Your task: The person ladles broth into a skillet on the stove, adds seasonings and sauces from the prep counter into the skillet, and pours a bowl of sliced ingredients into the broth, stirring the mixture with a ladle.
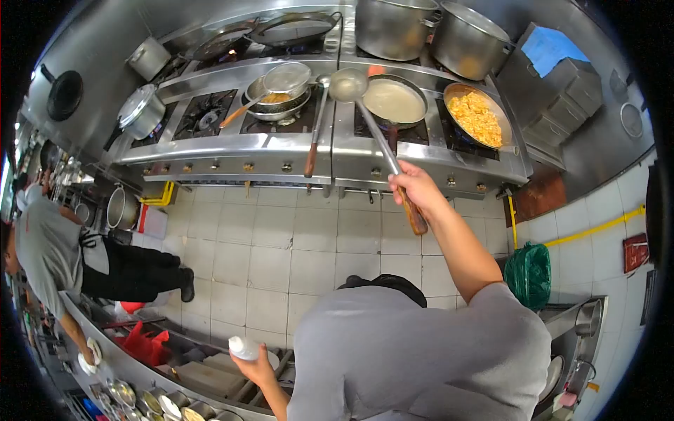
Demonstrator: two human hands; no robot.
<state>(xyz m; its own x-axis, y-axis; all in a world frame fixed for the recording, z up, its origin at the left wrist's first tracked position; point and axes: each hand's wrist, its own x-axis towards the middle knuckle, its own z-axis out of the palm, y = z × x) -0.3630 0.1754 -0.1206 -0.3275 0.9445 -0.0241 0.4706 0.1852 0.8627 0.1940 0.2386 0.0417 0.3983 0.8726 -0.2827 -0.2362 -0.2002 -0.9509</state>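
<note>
My right hand (pixel 414 186) is wrapped round the wooden handle of a long ladle (pixel 379 133). The ladle's round bowl is over the stove, at the left edge of a pan (pixel 425 105) of pale creamy liquid (pixel 393 102). Whether the bowl touches that pan I cannot tell. Low on the left, away from the stove, my left hand (pixel 258 368) is closed round a white bottle (pixel 243 347). Right of the creamy pan sits another pan (pixel 505 144) with yellow-orange chunky food (pixel 477 118).
A strainer (pixel 288 76) lies across pans at centre-left, and a long-handled utensil (pixel 313 151) crosses the stove edge. Large pots (pixel 397 31) stand behind. A co-worker (pixel 49 238) bends over the left counter. A green-bagged bin (pixel 528 275) stands at right.
</note>
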